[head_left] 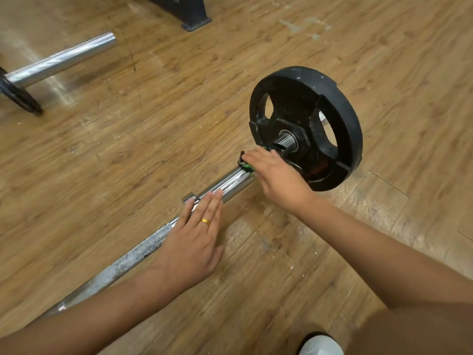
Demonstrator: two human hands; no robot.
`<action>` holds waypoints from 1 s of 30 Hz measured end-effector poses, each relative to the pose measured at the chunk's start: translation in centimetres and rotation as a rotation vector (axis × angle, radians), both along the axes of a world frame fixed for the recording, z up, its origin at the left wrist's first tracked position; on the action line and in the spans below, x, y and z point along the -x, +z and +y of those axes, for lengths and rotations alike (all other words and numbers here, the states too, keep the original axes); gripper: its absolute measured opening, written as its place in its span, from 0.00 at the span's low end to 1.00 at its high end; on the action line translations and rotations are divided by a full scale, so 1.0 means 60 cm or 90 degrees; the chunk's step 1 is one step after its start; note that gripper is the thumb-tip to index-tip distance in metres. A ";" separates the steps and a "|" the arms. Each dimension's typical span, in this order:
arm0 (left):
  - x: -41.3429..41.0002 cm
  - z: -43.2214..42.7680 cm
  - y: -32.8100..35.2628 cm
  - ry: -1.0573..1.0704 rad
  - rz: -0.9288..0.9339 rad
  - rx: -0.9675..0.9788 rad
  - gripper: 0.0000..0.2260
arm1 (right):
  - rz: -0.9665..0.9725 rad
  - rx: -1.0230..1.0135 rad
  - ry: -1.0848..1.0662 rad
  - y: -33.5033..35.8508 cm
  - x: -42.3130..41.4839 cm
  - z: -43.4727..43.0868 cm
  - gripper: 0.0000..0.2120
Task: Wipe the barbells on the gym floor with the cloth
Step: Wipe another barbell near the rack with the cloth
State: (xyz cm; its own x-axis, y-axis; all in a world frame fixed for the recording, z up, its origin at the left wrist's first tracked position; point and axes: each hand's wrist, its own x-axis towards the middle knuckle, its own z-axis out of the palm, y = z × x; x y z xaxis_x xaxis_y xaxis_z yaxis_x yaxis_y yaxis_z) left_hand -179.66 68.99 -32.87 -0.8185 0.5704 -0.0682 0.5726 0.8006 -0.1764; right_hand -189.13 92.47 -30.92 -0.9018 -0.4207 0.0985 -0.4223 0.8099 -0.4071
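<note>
A chrome barbell (225, 184) lies slantwise on the wooden floor, from the lower left up to a black weight plate (304, 126) standing on its sleeve. My right hand (279, 175) wraps a dark cloth with green marks (247, 166) around the sleeve, just in front of the plate. Most of the cloth is hidden under the fingers. My left hand (197, 239) lies flat with straight fingers over the collar and the knurled shaft, a gold ring on one finger.
A second barbell (61, 61) with a dark plate (18, 94) lies at the far left. A black metal rack foot (190, 15) stands at the top. A white shoe tip (321, 345) shows at the bottom right.
</note>
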 end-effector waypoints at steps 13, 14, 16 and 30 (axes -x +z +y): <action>0.058 -0.014 -0.003 0.099 0.024 -0.007 0.35 | 0.037 -0.018 0.045 -0.010 0.085 -0.036 0.25; 0.063 -0.016 -0.003 0.105 0.027 0.001 0.35 | 0.038 -0.015 0.017 -0.010 0.100 -0.024 0.25; 0.073 -0.019 -0.004 0.113 0.034 0.017 0.37 | 0.020 0.008 -0.071 -0.011 0.130 0.002 0.24; 0.138 -0.037 0.004 0.198 0.036 0.055 0.42 | 0.033 0.058 -0.084 -0.022 0.196 -0.054 0.19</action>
